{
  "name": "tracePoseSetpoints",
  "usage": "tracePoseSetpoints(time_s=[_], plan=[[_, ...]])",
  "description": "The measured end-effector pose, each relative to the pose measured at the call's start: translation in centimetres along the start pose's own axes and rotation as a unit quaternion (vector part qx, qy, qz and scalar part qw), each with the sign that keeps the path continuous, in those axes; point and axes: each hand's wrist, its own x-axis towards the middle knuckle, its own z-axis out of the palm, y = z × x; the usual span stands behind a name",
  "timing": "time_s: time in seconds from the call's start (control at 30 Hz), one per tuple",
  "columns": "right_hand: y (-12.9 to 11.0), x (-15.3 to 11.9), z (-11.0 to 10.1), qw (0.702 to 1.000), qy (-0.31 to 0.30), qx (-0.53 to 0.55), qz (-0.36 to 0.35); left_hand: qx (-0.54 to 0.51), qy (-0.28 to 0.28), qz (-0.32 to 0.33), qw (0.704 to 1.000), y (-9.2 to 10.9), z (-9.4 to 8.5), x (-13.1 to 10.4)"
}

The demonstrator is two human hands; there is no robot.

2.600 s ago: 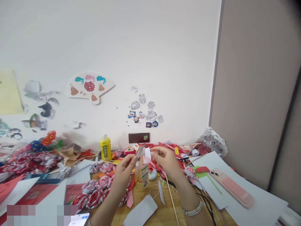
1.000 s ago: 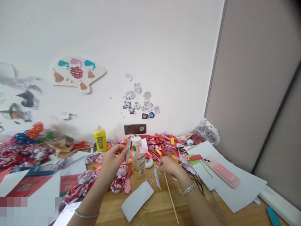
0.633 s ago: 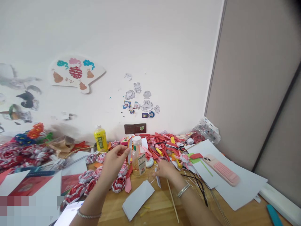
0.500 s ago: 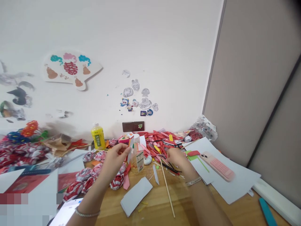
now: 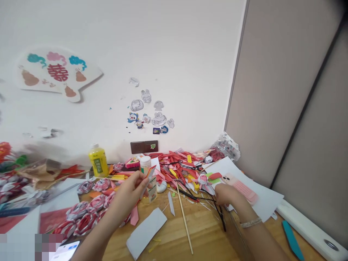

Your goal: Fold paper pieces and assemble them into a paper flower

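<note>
My left hand (image 5: 133,189) is closed, pinching a small stack of narrow paper strips (image 5: 151,172) with red and yellow edges between thumb and fingers. Just behind them stands a clear bottle with a white cap (image 5: 145,162), partly covered by the hand. My right hand (image 5: 227,195) is curled into a fist over the right side of the table. Thin black strips (image 5: 222,217) run out from under its fingers; the fingertips are hidden. Close to this fist lies a pink-and-white paper flower (image 5: 202,179).
Red and pink paper strips (image 5: 174,166) are heaped along the wall. Rolled striped flowers (image 5: 89,221) and a yellow bottle (image 5: 98,161) stand left. A wooden stick (image 5: 185,221) and folded white paper (image 5: 146,232) lie in front. A pink phone (image 5: 241,188) rests on white sheets at right.
My right hand has moved right and nearer, and black strips now stick out below it. The pink-and-white flower has come into sight. The view has turned right; my left hand keeps its strips.
</note>
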Motion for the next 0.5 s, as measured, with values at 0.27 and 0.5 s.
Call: tracePoseSetpoints(time_s=[0.27, 0.5], plan=[[-4.5, -0.6, -0.4, 0.98, 0.064, 0.163, -0.094, -0.084, -0.011, -0.011, 0.996, -0.1, 3.0, -0.2], [-12.2, -0.8, 0.9, 0.792, -0.058, 0.555, -0.245, 0.031, 0.003, 0.054, 0.998, -3.2, 6.5, -0.1]])
